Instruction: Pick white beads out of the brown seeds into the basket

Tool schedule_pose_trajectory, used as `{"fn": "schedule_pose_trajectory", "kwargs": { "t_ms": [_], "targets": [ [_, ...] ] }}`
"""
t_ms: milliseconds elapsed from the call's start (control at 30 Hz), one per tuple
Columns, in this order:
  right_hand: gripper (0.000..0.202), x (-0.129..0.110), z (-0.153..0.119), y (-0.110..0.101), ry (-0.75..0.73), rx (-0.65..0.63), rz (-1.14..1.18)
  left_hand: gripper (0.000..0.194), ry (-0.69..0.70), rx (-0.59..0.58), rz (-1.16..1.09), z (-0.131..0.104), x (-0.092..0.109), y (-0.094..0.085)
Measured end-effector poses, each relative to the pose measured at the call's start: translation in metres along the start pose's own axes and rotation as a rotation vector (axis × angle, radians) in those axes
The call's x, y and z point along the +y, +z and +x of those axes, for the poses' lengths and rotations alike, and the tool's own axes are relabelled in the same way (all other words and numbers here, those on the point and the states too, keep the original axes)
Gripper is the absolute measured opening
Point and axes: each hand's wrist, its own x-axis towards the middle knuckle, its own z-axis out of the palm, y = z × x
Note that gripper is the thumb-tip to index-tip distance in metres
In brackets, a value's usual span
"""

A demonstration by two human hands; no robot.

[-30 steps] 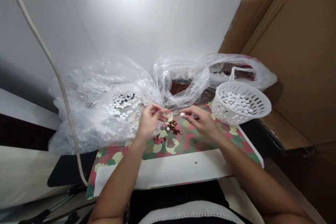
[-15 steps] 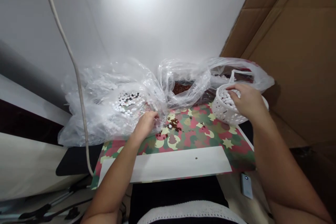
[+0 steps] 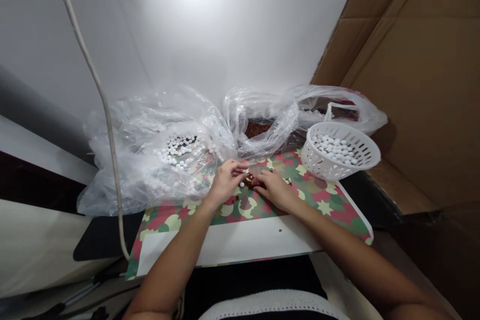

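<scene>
Both my hands work close together at a small pile of red-brown bits [image 3: 249,178] on the camouflage-patterned sheet. My left hand [image 3: 227,180] is at the pile's left side, with thumb and fingers apart and nothing visible in them. On the right, my right hand [image 3: 275,190] reaches down to the bits, its thumb and forefinger parted around the pile's edge. A small white ball [image 3: 242,184] rests between the hands, near my left thumb. The white plastic basket [image 3: 322,164] of white balls [image 3: 335,149] stands at the right, untouched.
A clear plastic bag [image 3: 127,160] with white balls lies on the left. Behind the hands, another plastic bag [image 3: 240,132] contains red-brown bits [image 3: 258,129]. A pale cable [image 3: 101,92] hangs at left. Cardboard [image 3: 416,95] walls the right side. A white strip [image 3: 255,237] runs along the front.
My right hand has left the white basket and come left to the red-brown pile. My left hand has moved slightly right, from the plastic bag's edge to the pile.
</scene>
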Motion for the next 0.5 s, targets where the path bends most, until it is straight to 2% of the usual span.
{"fn": "schedule_pose_trajectory", "kwargs": {
  "t_ms": [133,267,367,500],
  "targets": [
    [0.014,-0.002,0.007,-0.011,0.011,0.043,0.156,0.026,-0.05,0.008,-0.149,-0.002,-0.012,0.013],
    [0.026,-0.008,0.012,-0.015,0.096,0.035,0.589,0.045,-0.187,0.013,-0.384,-0.001,-0.017,0.012],
    [0.032,-0.012,0.013,-0.011,0.096,0.054,0.847,0.055,-0.26,0.015,-0.515,-0.001,-0.016,0.01],
    [0.035,-0.012,0.014,-0.007,0.107,0.163,0.937,0.055,-0.28,0.036,-0.602,0.0,-0.015,0.01]
  ]
}}
